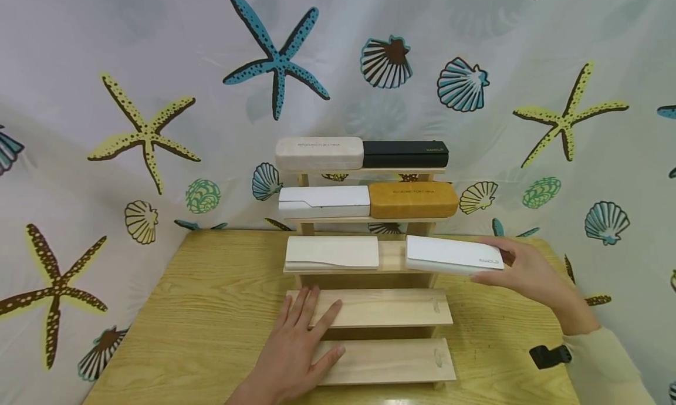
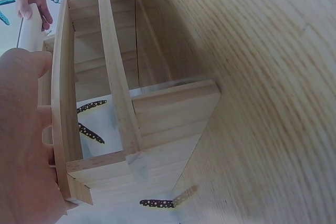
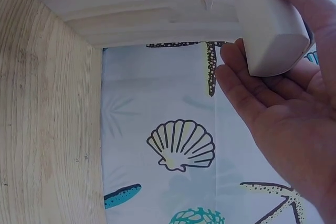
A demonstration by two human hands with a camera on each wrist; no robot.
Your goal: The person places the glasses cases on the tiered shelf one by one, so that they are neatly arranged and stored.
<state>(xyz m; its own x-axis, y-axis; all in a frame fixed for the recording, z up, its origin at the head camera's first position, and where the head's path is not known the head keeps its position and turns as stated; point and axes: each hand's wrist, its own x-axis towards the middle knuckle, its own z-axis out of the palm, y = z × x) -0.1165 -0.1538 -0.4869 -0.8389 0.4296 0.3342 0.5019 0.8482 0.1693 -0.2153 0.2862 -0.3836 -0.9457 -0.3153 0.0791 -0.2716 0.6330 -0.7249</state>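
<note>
My right hand point(image 1: 528, 273) grips the right end of a white glasses case point(image 1: 454, 255), thumb on the near side and fingers behind. The case overlaps the right part of the third tier of a stepped wooden rack point(image 1: 388, 358) in the head view. In the right wrist view the case point(image 3: 270, 30) lies between thumb and fingers. My left hand point(image 1: 296, 346) rests with fingers spread on the left ends of the two lowest tiers. A cream glasses case point(image 1: 333, 252) occupies the left of the third tier.
On the top tier sit an off-white case point(image 1: 319, 154) and a black case point(image 1: 405, 154). Below them are another white case point(image 1: 324, 202) and a mustard-yellow case point(image 1: 413, 200). The rack stands on a wooden table point(image 1: 211, 311) before a sea-patterned cloth point(image 1: 338, 53).
</note>
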